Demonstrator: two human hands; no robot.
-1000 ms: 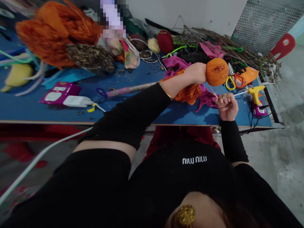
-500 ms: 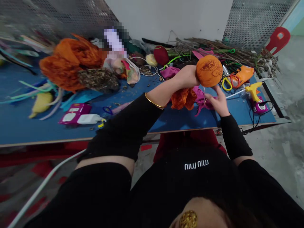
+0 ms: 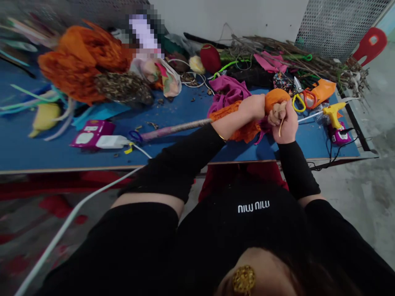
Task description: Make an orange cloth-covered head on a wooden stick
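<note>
Right hand [image 3: 288,126] curling tight now, fingers closed round a thin strand [image 3: 280,128]! The orange ball [image 3: 275,96] sits just beyond them, held by the left hand [image 3: 253,108], fingertips hidden; scissors [image 3: 304,98] just right of the action.

My right hand [image 3: 285,121] covers part of the round orange ball [image 3: 275,97] — my left hand [image 3: 252,107] loses its fingertips behind it. My grip hides the thin tan strip's [image 3: 280,130] other end; pixels blur a pale lilac shape [image 3: 144,33].

The scissors [image 3: 301,91] lie between ball [image 3: 275,96] and glue gun [image 3: 334,114].
</note>
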